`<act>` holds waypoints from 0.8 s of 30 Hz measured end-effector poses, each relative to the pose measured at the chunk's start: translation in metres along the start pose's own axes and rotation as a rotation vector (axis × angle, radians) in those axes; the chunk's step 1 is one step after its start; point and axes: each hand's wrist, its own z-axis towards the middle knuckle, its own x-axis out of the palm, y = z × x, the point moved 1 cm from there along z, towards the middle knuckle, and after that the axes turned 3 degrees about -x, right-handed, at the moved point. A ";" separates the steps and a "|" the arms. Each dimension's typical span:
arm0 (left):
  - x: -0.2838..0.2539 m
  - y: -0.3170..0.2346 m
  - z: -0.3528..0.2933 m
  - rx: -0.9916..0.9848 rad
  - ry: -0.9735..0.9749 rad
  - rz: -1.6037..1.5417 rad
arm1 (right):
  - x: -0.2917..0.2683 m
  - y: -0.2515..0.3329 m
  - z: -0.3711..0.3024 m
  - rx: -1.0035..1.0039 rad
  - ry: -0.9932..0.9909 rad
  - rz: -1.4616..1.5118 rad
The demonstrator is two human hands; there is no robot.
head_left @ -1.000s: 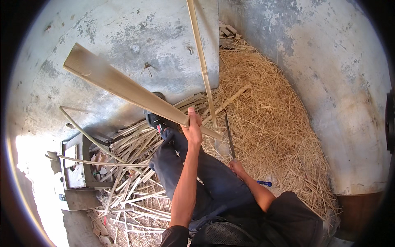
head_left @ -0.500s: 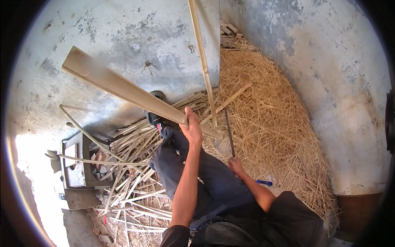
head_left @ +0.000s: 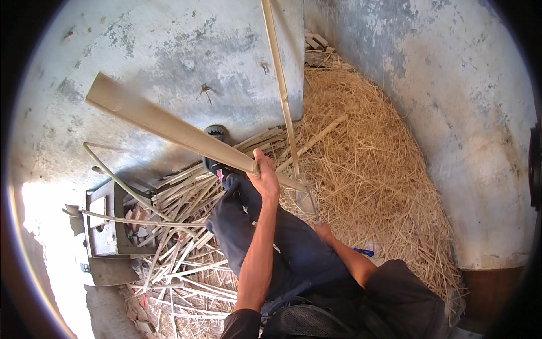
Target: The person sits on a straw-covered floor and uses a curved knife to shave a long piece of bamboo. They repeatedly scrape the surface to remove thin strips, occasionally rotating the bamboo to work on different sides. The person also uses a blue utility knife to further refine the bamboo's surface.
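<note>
My left hand (head_left: 265,178) is closed around a long split bamboo strip (head_left: 169,127), near its lower end. The strip slants from the upper left, where it looks broad, down past my fist to a narrow end over my legs. Low at the right, my right hand (head_left: 323,232) is closed on the handle of a long thin blade, which looks like a knife (head_left: 312,202); the handle is mostly hidden by my fingers. The blade points up and slightly left, its tip close to the strip's lower end. Whether they touch, I cannot tell.
Another bamboo strip (head_left: 280,79) leans upright by the wall (head_left: 186,34). Shavings (head_left: 361,158) heap up at the right, with a small blue object (head_left: 363,252) near my right forearm. Cut strips (head_left: 186,198) lie at the left beside a wooden box (head_left: 104,240).
The blade has tilted left, from beside the strip's lower end to right by it, and now looks pale instead of dark. My right hand has shifted slightly down. My left hand keeps its grip.
</note>
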 end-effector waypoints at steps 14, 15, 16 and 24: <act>-0.001 0.000 0.010 -0.009 0.019 -0.072 | 0.028 -0.065 0.059 -0.111 -0.119 0.082; -0.008 0.000 0.011 -0.015 0.003 -0.075 | 0.026 -0.053 0.050 -0.100 -0.086 0.142; -0.025 -0.004 0.012 -0.013 -0.032 -0.071 | 0.022 -0.030 0.035 -0.090 -0.034 0.192; -0.052 -0.050 0.011 -0.072 0.214 -0.418 | 0.008 0.010 0.032 -0.079 0.128 0.483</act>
